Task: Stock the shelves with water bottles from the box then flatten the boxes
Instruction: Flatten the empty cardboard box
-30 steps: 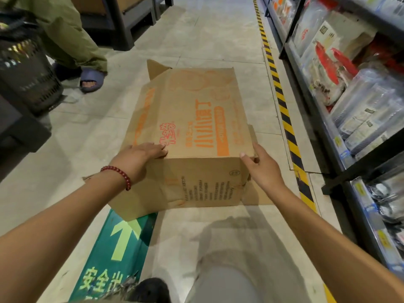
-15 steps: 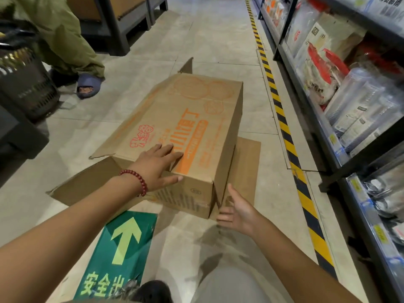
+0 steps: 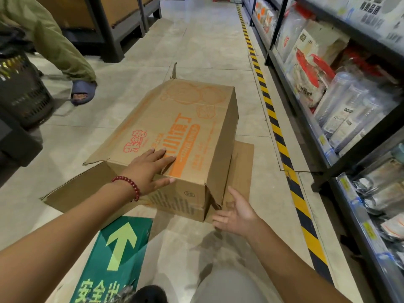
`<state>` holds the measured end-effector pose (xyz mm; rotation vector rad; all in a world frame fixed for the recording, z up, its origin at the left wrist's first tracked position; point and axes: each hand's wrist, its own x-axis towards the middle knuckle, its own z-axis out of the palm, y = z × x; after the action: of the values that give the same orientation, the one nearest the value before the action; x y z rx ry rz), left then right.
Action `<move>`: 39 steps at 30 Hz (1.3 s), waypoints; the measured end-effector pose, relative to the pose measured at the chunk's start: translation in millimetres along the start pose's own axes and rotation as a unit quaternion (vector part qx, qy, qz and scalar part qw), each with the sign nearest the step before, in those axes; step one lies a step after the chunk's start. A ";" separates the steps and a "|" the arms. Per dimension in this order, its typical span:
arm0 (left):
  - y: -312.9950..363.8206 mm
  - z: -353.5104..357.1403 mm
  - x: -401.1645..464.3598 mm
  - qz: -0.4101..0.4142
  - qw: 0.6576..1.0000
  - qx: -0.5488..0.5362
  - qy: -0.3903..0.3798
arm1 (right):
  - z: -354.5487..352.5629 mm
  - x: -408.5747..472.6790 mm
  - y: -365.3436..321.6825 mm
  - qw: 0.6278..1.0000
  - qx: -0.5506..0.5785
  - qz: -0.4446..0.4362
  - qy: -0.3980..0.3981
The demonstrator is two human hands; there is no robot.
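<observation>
A dark mesh basket point(image 3: 20, 92) and another person's slippered foot point(image 3: 84, 90) stood at far left, well apart from the cardboard box point(image 3: 175, 132), a brown corrugated carton printed in orange that lay skewed on the tiled floor point(image 3: 207, 47) with its flaps splayed flat. The left hand point(image 3: 148, 169) pressed straight fingers on the box's top panel near the front edge. The right hand point(image 3: 236, 213), fingers relaxed and grasping nothing, hovered by the box's near corner, beside the striped floor tape point(image 3: 282, 147) and stocked shelves point(image 3: 341, 101).
</observation>
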<state>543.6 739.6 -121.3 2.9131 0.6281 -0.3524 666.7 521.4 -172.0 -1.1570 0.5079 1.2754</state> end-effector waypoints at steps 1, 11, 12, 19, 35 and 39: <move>0.2 -0.4 0.6 -0.001 1.000 -0.006 0.001 | 2.8 -0.6 2.3 0.998 0.058 0.004 -0.019; 8.0 0.4 5.0 -0.022 0.999 -0.020 0.022 | 17.3 -11.3 -0.6 0.829 0.002 -0.501 0.248; 8.6 -0.8 5.9 -0.026 0.999 -0.014 0.020 | 17.8 -16.5 -4.5 0.802 -0.033 -0.554 0.221; 13.8 -16.1 2.1 -0.038 0.960 -0.232 0.155 | 42.5 -26.1 -14.0 0.678 -0.390 -0.623 -0.019; 13.7 -6.3 8.8 -0.064 0.979 -0.121 0.150 | 75.2 -20.8 28.3 0.667 -0.561 -0.439 -0.218; 4.8 -7.3 6.3 -0.073 0.983 -0.130 0.111 | 68.4 -11.3 16.5 0.800 -0.392 -0.449 -0.071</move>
<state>552.7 739.1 -115.5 2.6807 0.8516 0.0414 629.0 573.8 -141.9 -1.6623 -0.7315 0.6734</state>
